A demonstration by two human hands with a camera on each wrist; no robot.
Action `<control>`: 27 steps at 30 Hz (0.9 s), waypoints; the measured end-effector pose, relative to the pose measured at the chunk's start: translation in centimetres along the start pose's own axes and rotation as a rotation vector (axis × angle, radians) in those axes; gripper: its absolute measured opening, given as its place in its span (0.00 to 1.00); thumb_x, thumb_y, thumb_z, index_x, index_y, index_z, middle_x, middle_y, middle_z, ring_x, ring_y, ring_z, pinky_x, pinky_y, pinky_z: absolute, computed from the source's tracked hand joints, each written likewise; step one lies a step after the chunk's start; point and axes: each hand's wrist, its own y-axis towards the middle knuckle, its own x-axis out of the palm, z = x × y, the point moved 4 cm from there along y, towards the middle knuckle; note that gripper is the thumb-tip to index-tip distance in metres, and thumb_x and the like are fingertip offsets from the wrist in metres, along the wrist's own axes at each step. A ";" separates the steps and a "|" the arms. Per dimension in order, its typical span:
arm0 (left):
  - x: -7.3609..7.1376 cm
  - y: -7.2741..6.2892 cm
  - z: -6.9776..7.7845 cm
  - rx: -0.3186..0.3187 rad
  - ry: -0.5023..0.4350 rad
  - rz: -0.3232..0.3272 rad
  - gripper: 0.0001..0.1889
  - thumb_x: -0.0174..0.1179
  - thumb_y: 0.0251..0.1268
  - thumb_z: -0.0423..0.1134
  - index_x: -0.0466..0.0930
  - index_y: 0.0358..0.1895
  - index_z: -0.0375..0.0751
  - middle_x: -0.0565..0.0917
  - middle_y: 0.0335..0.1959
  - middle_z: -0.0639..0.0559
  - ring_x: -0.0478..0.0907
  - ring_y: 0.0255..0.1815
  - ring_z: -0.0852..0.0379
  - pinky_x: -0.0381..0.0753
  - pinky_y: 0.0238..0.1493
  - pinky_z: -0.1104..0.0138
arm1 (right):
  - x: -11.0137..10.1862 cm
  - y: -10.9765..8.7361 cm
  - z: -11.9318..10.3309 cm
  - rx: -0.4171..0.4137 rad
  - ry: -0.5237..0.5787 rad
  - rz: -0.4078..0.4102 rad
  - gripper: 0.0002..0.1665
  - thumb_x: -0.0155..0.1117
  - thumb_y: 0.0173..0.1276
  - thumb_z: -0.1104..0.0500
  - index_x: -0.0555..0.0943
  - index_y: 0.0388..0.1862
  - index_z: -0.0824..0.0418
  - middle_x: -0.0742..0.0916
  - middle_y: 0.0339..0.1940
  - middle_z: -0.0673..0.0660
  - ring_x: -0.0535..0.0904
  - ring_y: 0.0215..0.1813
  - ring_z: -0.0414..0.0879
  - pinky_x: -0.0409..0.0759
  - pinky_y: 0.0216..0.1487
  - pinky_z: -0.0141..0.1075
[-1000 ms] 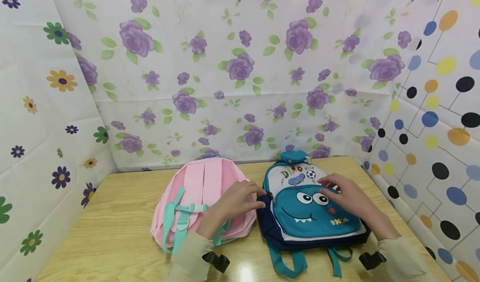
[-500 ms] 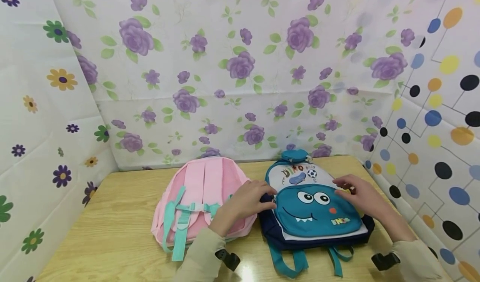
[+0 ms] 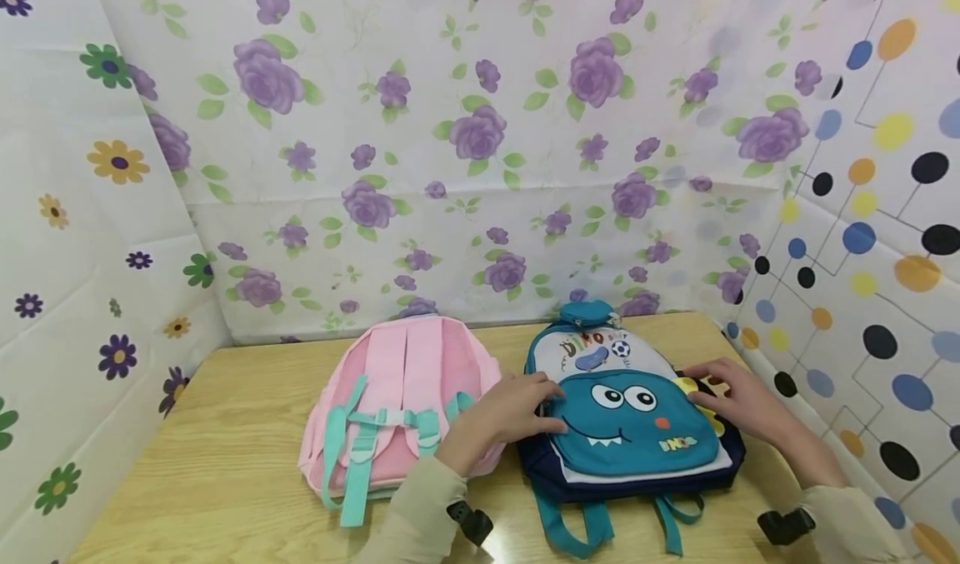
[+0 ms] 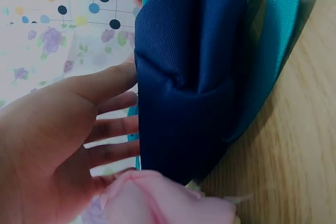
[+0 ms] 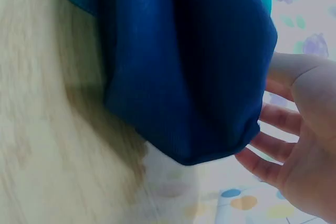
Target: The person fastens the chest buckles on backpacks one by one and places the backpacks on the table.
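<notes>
A blue dinosaur backpack (image 3: 637,435) lies face up on the wooden table, with eyes and a toothed smile on its front pocket. My left hand (image 3: 510,418) rests at its left edge, fingers spread and gently bent over the front pocket's side. At the opposite edge, by the yellow spikes (image 3: 692,386), is my right hand (image 3: 742,401) with loosely bent fingers. Both wrist views show the navy side panels (image 4: 178,114) close up, fingertips right at the edge and partly hidden behind it. Left of it lies a pink backpack (image 3: 386,343), straps up.
Teal straps (image 3: 581,526) of the blue backpack trail toward the front of the table (image 3: 202,464). Behind stands a rose-patterned cloth wall (image 3: 450,231); a dotted cloth (image 3: 840,314) borders the right side and a flowered one (image 3: 67,256) the left.
My left hand has moved right, onto the blue backpack's left edge. My right hand has slid from the front of that backpack out to its right edge, uncovering the yellow spikes.
</notes>
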 end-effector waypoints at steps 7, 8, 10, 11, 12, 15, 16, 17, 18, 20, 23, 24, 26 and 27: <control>1.1 0.2 0.5 -0.113 -0.005 -0.045 0.28 0.64 0.62 0.61 0.79 0.62 0.55 0.77 0.56 0.54 0.78 0.51 0.58 0.78 0.58 0.65 | 0.5 -0.3 0.9 0.054 0.011 -0.069 0.28 0.63 0.72 0.45 0.78 0.63 0.62 0.81 0.58 0.64 0.80 0.53 0.59 0.82 0.48 0.48; 1.2 0.2 0.6 -0.123 -0.001 -0.047 0.27 0.65 0.62 0.61 0.79 0.62 0.55 0.76 0.55 0.54 0.78 0.50 0.58 0.79 0.57 0.66 | 0.6 -0.4 1.0 0.069 0.008 -0.083 0.29 0.62 0.72 0.44 0.77 0.63 0.62 0.80 0.59 0.64 0.80 0.54 0.59 0.82 0.48 0.47; 1.3 0.3 0.9 -0.143 0.003 -0.048 0.27 0.66 0.61 0.60 0.79 0.62 0.56 0.76 0.53 0.53 0.78 0.48 0.57 0.79 0.55 0.66 | 0.9 -0.4 1.1 0.089 0.013 -0.114 0.31 0.60 0.73 0.43 0.75 0.66 0.62 0.79 0.61 0.65 0.78 0.57 0.60 0.82 0.49 0.47; 1.3 0.3 0.9 -0.156 0.001 -0.048 0.27 0.67 0.60 0.60 0.79 0.62 0.56 0.76 0.53 0.53 0.77 0.48 0.57 0.79 0.55 0.66 | 1.1 -0.5 1.1 0.098 0.019 -0.125 0.32 0.59 0.74 0.42 0.74 0.67 0.62 0.79 0.62 0.66 0.78 0.58 0.61 0.82 0.50 0.47; 1.4 0.3 1.0 -0.169 -0.001 -0.049 0.27 0.67 0.60 0.59 0.79 0.62 0.56 0.76 0.53 0.53 0.77 0.48 0.57 0.79 0.55 0.66 | 1.2 -0.5 1.1 0.103 0.025 -0.136 0.33 0.58 0.74 0.42 0.73 0.68 0.62 0.79 0.63 0.66 0.77 0.60 0.62 0.82 0.51 0.47; 1.4 0.3 1.0 -0.198 -0.014 -0.048 0.28 0.69 0.58 0.58 0.79 0.62 0.56 0.76 0.52 0.52 0.78 0.47 0.57 0.79 0.56 0.66 | 1.4 -0.4 1.1 0.135 0.054 -0.168 0.35 0.56 0.75 0.40 0.70 0.71 0.61 0.77 0.66 0.68 0.77 0.60 0.64 0.81 0.50 0.48; 1.3 0.3 1.1 -0.202 -0.016 -0.050 0.28 0.69 0.58 0.58 0.79 0.62 0.55 0.75 0.53 0.52 0.78 0.48 0.57 0.79 0.56 0.66 | 1.5 -0.4 1.1 0.142 0.061 -0.175 0.35 0.56 0.75 0.40 0.69 0.71 0.61 0.76 0.66 0.69 0.78 0.60 0.64 0.81 0.49 0.47; 1.3 0.4 1.1 -0.204 -0.018 -0.050 0.28 0.69 0.58 0.58 0.79 0.62 0.55 0.75 0.53 0.52 0.78 0.48 0.57 0.79 0.56 0.66 | 1.5 -0.4 1.1 0.153 0.064 -0.174 0.35 0.56 0.75 0.40 0.69 0.71 0.60 0.76 0.66 0.69 0.78 0.59 0.64 0.81 0.49 0.47; 1.3 0.4 1.2 -0.205 -0.017 -0.050 0.28 0.70 0.58 0.58 0.79 0.62 0.54 0.75 0.53 0.52 0.78 0.48 0.57 0.79 0.56 0.66 | 1.5 -0.5 1.2 0.155 0.069 -0.173 0.35 0.56 0.75 0.40 0.69 0.71 0.60 0.76 0.66 0.70 0.78 0.59 0.64 0.81 0.48 0.48; 1.2 0.5 1.3 -0.208 -0.017 -0.047 0.29 0.70 0.57 0.58 0.79 0.61 0.54 0.75 0.53 0.51 0.78 0.49 0.57 0.79 0.56 0.66 | 1.4 -0.5 1.3 0.159 0.080 -0.169 0.35 0.56 0.75 0.41 0.69 0.72 0.59 0.76 0.67 0.70 0.78 0.59 0.65 0.81 0.47 0.48; 1.4 0.7 1.4 -0.222 -0.029 -0.045 0.29 0.70 0.57 0.58 0.79 0.61 0.55 0.75 0.53 0.52 0.78 0.50 0.57 0.79 0.56 0.67 | 1.3 -0.6 1.5 0.162 0.096 -0.163 0.34 0.57 0.75 0.41 0.69 0.72 0.58 0.76 0.67 0.69 0.77 0.60 0.66 0.81 0.46 0.46; 1.4 0.7 1.4 -0.226 -0.036 -0.046 0.29 0.70 0.57 0.58 0.79 0.62 0.55 0.75 0.54 0.52 0.78 0.50 0.58 0.79 0.57 0.67 | 1.2 -0.6 1.6 0.161 0.102 -0.160 0.34 0.57 0.75 0.41 0.69 0.72 0.58 0.76 0.67 0.69 0.76 0.60 0.66 0.81 0.46 0.44; 1.5 0.8 1.5 -0.233 -0.051 -0.042 0.29 0.70 0.58 0.57 0.78 0.62 0.55 0.75 0.54 0.52 0.78 0.50 0.58 0.79 0.57 0.67 | 1.0 -0.6 1.6 0.162 0.110 -0.146 0.34 0.58 0.75 0.42 0.70 0.71 0.59 0.76 0.67 0.68 0.76 0.61 0.65 0.80 0.46 0.40; 1.6 0.8 1.6 -0.235 -0.057 -0.039 0.29 0.70 0.58 0.57 0.78 0.62 0.55 0.75 0.54 0.52 0.77 0.50 0.58 0.79 0.56 0.67 | 0.8 -0.6 1.6 0.159 0.115 -0.138 0.33 0.58 0.75 0.43 0.70 0.71 0.59 0.77 0.67 0.68 0.76 0.61 0.65 0.80 0.46 0.37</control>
